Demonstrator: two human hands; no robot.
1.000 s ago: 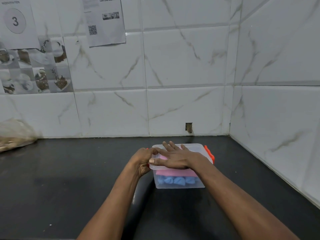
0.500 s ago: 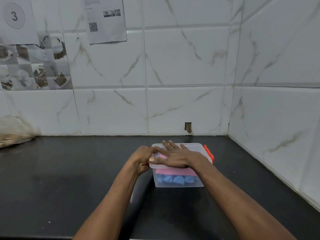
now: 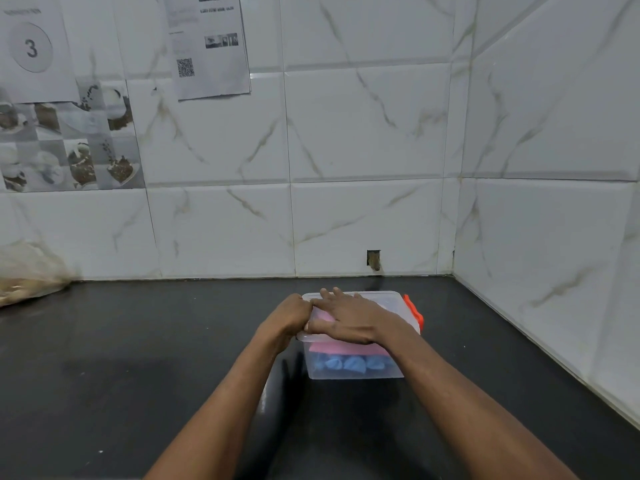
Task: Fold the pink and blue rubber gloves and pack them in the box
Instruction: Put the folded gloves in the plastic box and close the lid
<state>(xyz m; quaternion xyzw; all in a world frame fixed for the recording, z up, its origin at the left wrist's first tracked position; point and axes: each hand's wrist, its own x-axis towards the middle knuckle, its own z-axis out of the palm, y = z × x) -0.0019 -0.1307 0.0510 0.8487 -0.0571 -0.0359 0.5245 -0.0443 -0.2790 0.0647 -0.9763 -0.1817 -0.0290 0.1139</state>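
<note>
Head camera gives us almost no change from a second ago. Past the crumpled plastic bag point(image 3: 27, 275) at the black counter's point(image 3: 138, 358) left edge, our left hand point(image 3: 289, 315) keeps its fingers curled round the left end of the translucent lid point(image 3: 388, 299), hiding whatever clip sits there. The clear plastic box point(image 3: 353, 374) stands near the counter's back right corner, with the folded pink rubber glove point(image 3: 346, 348) lying on the blue rubber glove point(image 3: 346, 363) inside. Our right hand point(image 3: 349, 318) stays flat on the lid, fingers straight, pressing down. The orange latch point(image 3: 414, 311) at the right end shows uncovered. We judge packing done, closing unfinished.
</note>
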